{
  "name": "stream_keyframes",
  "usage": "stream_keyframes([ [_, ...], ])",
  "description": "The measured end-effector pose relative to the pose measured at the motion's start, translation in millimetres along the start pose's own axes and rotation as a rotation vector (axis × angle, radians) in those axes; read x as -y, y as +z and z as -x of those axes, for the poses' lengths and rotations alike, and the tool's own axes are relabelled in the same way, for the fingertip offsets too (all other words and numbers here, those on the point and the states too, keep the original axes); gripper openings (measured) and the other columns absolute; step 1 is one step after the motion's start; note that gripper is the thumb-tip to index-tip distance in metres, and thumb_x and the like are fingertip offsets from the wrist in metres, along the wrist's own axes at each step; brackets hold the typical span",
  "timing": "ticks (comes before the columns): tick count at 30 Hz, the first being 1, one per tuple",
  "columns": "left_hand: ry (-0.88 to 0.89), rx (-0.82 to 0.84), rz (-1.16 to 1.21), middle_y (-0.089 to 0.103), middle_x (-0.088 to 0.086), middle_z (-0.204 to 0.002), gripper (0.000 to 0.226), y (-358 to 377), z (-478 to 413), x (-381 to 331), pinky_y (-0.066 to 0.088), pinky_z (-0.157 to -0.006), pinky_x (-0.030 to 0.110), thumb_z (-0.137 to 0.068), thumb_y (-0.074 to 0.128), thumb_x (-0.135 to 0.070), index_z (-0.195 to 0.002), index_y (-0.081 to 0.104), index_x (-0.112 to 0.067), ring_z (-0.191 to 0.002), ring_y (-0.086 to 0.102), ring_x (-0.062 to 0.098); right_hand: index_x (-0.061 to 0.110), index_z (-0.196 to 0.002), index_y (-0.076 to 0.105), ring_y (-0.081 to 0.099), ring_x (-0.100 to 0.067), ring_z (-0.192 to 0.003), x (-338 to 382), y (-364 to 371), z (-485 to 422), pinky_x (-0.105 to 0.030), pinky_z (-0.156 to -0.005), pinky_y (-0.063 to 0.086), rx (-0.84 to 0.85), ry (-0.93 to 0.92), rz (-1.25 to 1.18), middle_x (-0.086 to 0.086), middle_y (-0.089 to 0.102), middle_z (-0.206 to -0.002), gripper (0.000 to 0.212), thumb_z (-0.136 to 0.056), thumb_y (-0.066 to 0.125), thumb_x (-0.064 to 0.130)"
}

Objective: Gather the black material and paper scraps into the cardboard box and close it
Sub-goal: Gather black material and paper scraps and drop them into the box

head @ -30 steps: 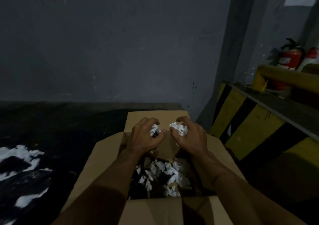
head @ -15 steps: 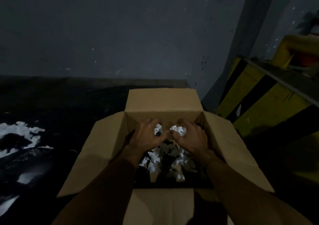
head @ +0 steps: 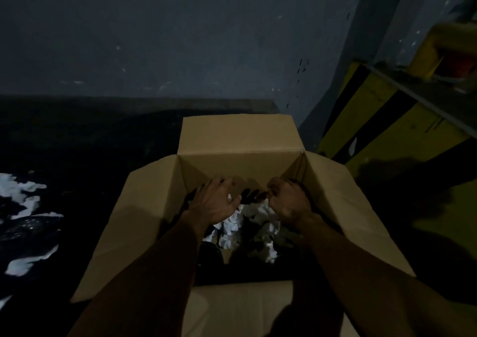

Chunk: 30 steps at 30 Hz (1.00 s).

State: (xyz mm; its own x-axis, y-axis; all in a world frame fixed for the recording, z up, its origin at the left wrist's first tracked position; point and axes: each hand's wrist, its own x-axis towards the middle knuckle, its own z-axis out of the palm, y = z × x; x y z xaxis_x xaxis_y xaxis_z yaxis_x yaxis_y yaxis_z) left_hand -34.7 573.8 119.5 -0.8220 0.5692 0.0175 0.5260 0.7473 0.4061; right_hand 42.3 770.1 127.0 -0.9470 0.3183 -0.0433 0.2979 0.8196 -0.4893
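The cardboard box sits open at the lower middle of the view, all four flaps folded outward, the far flap standing up at 12 o'clock and the near flap lying under the person's forearms at 6 o'clock. Inside it, crumpled white paper scraps lie heaped in the middle of the box, mixed with dark black material that fills the 7 o'clock part of the interior. Both hands reach into the box over this heap. The left hand hovers at the heap's 10 o'clock side with its fingers loosely spread toward the far wall, gripping nothing; a small white fleck shows beside its thumb. The right hand is at the 2 o'clock side near the right inner wall, its fingers curled into a fist, with white paper touching its thumb side; whether it grasps that paper cannot be told in the dim light. At 9 o'clock from the box, well apart on the dark floor, more white scraps on the floor lie among a dark sheet. A grey wall rises at 12 o'clock, and a yellow and black striped barrier runs at 2 o'clock.
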Motion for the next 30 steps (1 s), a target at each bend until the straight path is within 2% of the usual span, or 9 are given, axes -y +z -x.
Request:
stream_keyframes([
  [5, 0.072, -0.116, -0.047, 0.049, 0.002, -0.129, 0.053, -11, 6, -5, 0.042, -0.096, 0.042, -0.085, 0.045, -0.057, -0.128, 0.048, -0.027, -0.115, 0.05, 0.025, 0.022, -0.12, 0.057, 0.057, -0.033, -0.103, 8, -13, 8, -0.039, -0.083, 0.05, -0.073, -0.039, 0.004, -0.009, 0.063, -0.116, 0.033, -0.091, 0.051, 0.037],
  [8, 0.09, -0.154, -0.05, 0.052, 0.0, -0.133, 0.067, -24, 11, -11, 0.04, -0.1, 0.041, -0.079, 0.037, -0.067, -0.131, 0.051, -0.027, -0.119, 0.051, 0.024, 0.025, -0.116, 0.056, 0.057, -0.033, -0.101, 14, -23, 14, -0.038, -0.081, 0.05, -0.107, -0.045, 0.035, -0.011, 0.061, -0.114, 0.029, -0.09, 0.049, 0.036],
  [11, 0.043, -0.116, -0.095, 0.033, -0.001, -0.153, 0.068, -40, 24, -21, 0.021, -0.114, 0.05, -0.086, 0.036, -0.067, -0.144, 0.035, -0.031, -0.14, 0.03, 0.023, 0.023, -0.116, 0.057, 0.056, -0.033, -0.104, 23, -32, 21, -0.038, -0.081, 0.051, -0.159, -0.065, 0.043, -0.012, 0.06, -0.115, 0.028, -0.091, 0.049, 0.032],
  [13, 0.014, -0.077, -0.118, 0.013, -0.004, -0.16, 0.068, -53, 37, -32, 0.006, -0.116, 0.054, -0.092, 0.037, -0.061, -0.151, 0.016, -0.033, -0.146, 0.012, 0.02, 0.022, -0.118, 0.057, 0.056, -0.033, -0.105, 29, -36, 26, -0.04, -0.081, 0.051, -0.191, -0.087, 0.041, -0.012, 0.06, -0.116, 0.029, -0.092, 0.048, 0.03],
  [15, 0.019, -0.074, -0.097, 0.002, -0.008, -0.161, 0.072, -61, 49, -39, 0.001, -0.116, 0.057, -0.092, 0.038, -0.059, -0.151, 0.003, -0.036, -0.147, 0.003, 0.017, 0.02, -0.121, 0.057, 0.055, -0.034, -0.106, 36, -37, 32, -0.04, -0.081, 0.051, -0.204, -0.104, 0.043, -0.012, 0.059, -0.118, 0.031, -0.093, 0.047, 0.029],
  [21, 0.004, -0.168, -0.048, 0.012, -0.007, -0.16, 0.074, -77, 75, -35, 0.013, -0.114, 0.058, -0.087, 0.037, -0.063, -0.149, 0.003, -0.042, -0.147, 0.009, 0.02, 0.02, -0.12, 0.056, 0.057, -0.035, -0.103, 61, -33, 51, -0.043, -0.083, 0.051, -0.235, -0.171, 0.015, -0.012, 0.06, -0.115, 0.031, -0.093, 0.047, 0.031],
  [23, -0.005, -0.194, -0.041, 0.016, -0.003, -0.16, 0.072, -85, 87, -33, 0.018, -0.114, 0.054, -0.088, 0.037, -0.059, -0.15, 0.009, -0.038, -0.145, 0.016, 0.023, 0.02, -0.12, 0.055, 0.057, -0.035, -0.103, 71, -31, 56, -0.042, -0.083, 0.051, -0.236, -0.187, 0.007, -0.012, 0.06, -0.117, 0.031, -0.093, 0.046, 0.033],
  [27, -0.016, -0.39, -0.069, 0.035, 0.006, -0.15, 0.065, -107, 112, -24, 0.032, -0.109, 0.042, -0.09, 0.047, -0.049, -0.147, 0.029, -0.024, -0.133, 0.036, 0.025, 0.02, -0.122, 0.054, 0.054, -0.035, -0.107, 100, -30, 67, -0.037, -0.081, 0.045, -0.283, -0.232, -0.029, -0.012, 0.057, -0.122, 0.033, -0.093, 0.048, 0.035],
  [30, -0.032, -0.436, -0.121, 0.04, 0.008, -0.142, 0.063, -131, 135, -3, 0.037, -0.103, 0.042, -0.09, 0.049, -0.049, -0.144, 0.033, -0.02, -0.126, 0.042, 0.026, 0.021, -0.123, 0.053, 0.053, -0.033, -0.109, 134, -27, 75, -0.036, -0.082, 0.043, -0.299, -0.264, -0.062, -0.011, 0.054, -0.125, 0.035, -0.092, 0.049, 0.038],
])
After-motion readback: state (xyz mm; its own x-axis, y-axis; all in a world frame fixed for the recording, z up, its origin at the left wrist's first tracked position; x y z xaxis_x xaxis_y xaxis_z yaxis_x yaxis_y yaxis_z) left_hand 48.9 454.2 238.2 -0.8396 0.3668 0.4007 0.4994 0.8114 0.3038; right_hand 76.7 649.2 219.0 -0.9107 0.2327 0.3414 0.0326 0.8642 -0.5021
